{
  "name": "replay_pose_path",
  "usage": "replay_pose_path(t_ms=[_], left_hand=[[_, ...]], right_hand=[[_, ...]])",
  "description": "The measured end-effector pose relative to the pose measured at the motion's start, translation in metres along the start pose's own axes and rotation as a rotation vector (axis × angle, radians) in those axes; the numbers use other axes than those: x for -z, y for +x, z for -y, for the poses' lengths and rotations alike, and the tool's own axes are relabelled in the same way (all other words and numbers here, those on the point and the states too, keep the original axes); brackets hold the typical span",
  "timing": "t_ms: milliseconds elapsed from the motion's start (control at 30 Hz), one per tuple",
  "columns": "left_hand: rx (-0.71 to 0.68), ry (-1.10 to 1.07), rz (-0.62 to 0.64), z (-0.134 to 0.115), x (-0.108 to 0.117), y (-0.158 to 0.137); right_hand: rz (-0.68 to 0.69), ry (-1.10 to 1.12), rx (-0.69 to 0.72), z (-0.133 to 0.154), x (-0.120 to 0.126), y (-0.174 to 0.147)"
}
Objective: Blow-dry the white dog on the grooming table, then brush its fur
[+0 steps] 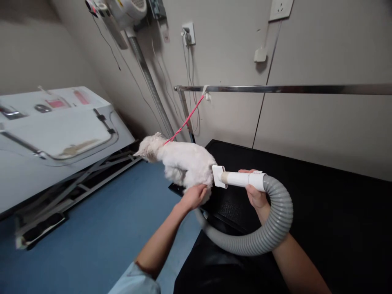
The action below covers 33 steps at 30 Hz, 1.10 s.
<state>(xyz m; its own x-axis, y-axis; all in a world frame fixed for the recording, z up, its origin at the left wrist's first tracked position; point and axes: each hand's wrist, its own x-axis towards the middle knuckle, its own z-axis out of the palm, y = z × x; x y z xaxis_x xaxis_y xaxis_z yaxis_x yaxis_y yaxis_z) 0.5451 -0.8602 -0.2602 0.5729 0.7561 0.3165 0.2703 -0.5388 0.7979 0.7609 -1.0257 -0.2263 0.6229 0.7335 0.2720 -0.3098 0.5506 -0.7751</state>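
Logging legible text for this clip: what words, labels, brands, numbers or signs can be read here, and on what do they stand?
None can be read.
Yellow label on the white wall-mounted dryer unit: too small and blurred.
Pink items on the white tub top: blurred, no text discernible.
White plastic blower nozzle in the right hand: no markings visible.
White wall socket: no lettering visible.
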Motion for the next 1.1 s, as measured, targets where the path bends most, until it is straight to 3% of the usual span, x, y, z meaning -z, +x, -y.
replay_pose_path(t_ms=[100,167,267,433,700,767,900,1033,1100], left_hand=[[-0.141,0.17,-0.016,-0.015,0.023,0.04],[-0.239,0.303,0.104,-0.027,0.023,0.067],[-0.348,0.345,0.304,-0.038,0.001,0.098],[-0.366,0.116,0.298,-0.044,-0.037,0.113],[-0.097,0.154,0.291,-0.07,-0.03,0.104],[-0.058,0.049,0.307,-0.077,-0.03,0.104],[0.139,-0.241,0.188,-0.084,-0.037,0.104],[0.213,-0.386,0.079,-0.087,-0.037,0.105],[0.293,-0.568,0.022,-0.087,-0.033,0.104]], right_hand=[[-0.026,0.046,0.007,0.001,0.001,0.001],[-0.093,0.048,0.043,0.002,0.001,0.0],[-0.12,0.061,0.039,0.002,0.003,-0.004],[-0.224,0.061,0.121,0.001,0.009,-0.013],[-0.274,0.095,0.264,0.015,0.01,-0.044],[-0.279,0.101,0.314,0.018,0.009,-0.05],[-0.27,0.099,0.385,0.023,0.009,-0.059],[-0.224,0.122,0.359,0.021,0.002,-0.061],[-0.213,0.143,0.333,0.018,-0.006,-0.057]])
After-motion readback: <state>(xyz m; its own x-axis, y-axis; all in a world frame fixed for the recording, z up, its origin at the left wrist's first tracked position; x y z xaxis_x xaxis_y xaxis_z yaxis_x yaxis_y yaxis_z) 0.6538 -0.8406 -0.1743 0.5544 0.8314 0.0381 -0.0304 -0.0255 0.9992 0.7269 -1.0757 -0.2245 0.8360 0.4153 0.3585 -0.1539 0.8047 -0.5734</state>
